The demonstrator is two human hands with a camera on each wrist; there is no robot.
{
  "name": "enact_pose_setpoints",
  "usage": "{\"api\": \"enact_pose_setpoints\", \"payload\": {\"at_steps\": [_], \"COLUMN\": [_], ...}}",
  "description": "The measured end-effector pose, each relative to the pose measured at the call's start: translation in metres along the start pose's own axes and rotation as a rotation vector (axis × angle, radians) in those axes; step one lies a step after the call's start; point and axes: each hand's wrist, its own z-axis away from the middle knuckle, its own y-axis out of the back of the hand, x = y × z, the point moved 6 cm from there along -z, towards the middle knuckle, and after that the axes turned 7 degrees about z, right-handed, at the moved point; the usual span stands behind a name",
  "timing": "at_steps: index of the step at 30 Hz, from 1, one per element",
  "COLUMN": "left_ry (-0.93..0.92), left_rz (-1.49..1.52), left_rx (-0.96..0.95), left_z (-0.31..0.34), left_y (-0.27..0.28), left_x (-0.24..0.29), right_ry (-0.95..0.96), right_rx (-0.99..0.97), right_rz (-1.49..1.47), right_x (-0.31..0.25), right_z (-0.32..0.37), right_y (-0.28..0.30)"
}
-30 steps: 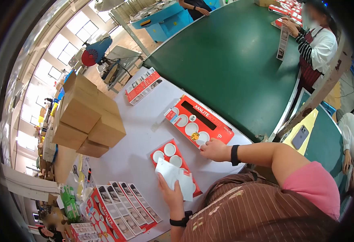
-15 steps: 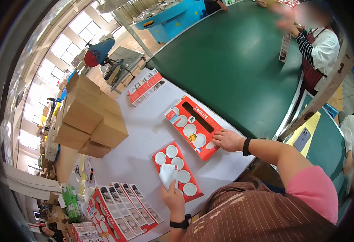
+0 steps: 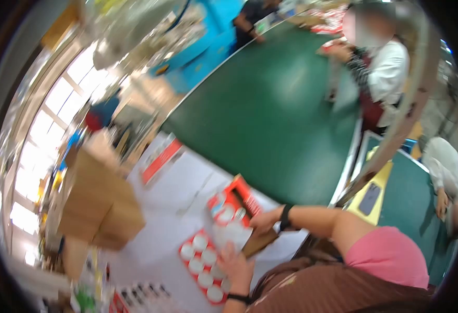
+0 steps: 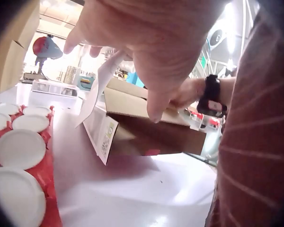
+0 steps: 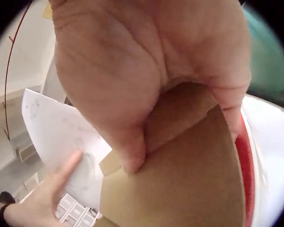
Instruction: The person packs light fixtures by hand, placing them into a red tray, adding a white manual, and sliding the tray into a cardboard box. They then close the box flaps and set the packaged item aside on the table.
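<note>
My right hand (image 3: 265, 221) (image 5: 156, 61) grips the end of a red printed carton (image 3: 246, 194), thumb on its brown cardboard side (image 5: 180, 175) and fingers on the red face. The carton is tilted, and its open brown end shows in the left wrist view (image 4: 151, 132). A white sheet (image 3: 234, 236) (image 4: 100, 82) (image 5: 61, 137) is held by my left hand (image 3: 236, 268) (image 4: 151, 42) beside the carton, its thumb stretched out. Left of that hand, a red tray with several round white pieces (image 3: 203, 268) (image 4: 21, 149) lies on the white table (image 3: 161, 219).
Brown boxes (image 3: 98, 203) stand at the left. Another red and white pack (image 3: 161, 160) lies at the table's far corner. Several printed packs (image 3: 140, 298) are at the near left. Beyond the table is a green surface (image 3: 276, 115), with people around it.
The right hand has taken hold of the carton's near end and tilted it up. The left hand has brought the sheet rightward, off the tray, to the carton. The head view has shifted.
</note>
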Motion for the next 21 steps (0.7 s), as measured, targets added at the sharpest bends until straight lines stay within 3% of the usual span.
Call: {"api": "enact_pose_setpoints", "payload": {"at_steps": [1,2,4,5,7,9,11,13,14,17,19,21], "left_ry": [0.007,-0.020,-0.052,-0.073,-0.104,0.021,0.142,0.258,0.087,0.067,-0.020,-0.121], "left_rz": [-0.042,-0.073,-0.106,-0.021,0.070,0.138,0.207,0.272,0.234,0.329,0.318,0.220], "left_rx": [-0.033,0.007,0.052,0.103,0.155,0.077,-0.006,-0.098,0.026,-0.041,-0.119,-0.150], "left_z": [-0.001,-0.003,0.001,0.002,-0.013,-0.018,-0.017,-0.023,-0.025,-0.039,-0.041,-0.043], "left_y": [-0.014,-0.031,-0.070,-0.092,-0.102,-0.088,-0.071,-0.068,-0.072,-0.044,-0.044,-0.046], "left_x": [-0.009,-0.014,-0.043,-0.059,-0.062,-0.057,-0.051,-0.048,-0.047,-0.040,-0.050,-0.069], "right_ry": [0.015,-0.044,-0.017,-0.181,-0.155,-0.189,-0.255,-0.323,-0.283,-0.204,-0.086,-0.150], "right_rx": [0.095,0.074,0.134,0.125,0.360,0.602,0.622,0.461,0.490,0.574,0.501,0.284], "right_rz": [-0.082,-0.087,-0.032,0.008,0.081,0.293,0.349,0.130,0.031,-0.015,-0.047,-0.290], "right_x": [0.037,0.014,0.019,0.006,0.008,-0.011,-0.008,-0.011,-0.002,0.028,0.012,-0.001], "right_z": [-0.028,-0.009,-0.019,-0.001,0.010,0.050,0.071,0.086,0.086,0.079,0.095,0.110], "right_y": [-0.028,-0.014,-0.028,-0.017,-0.017,-0.004,-0.021,-0.027,-0.032,-0.034,-0.007,0.020]}}
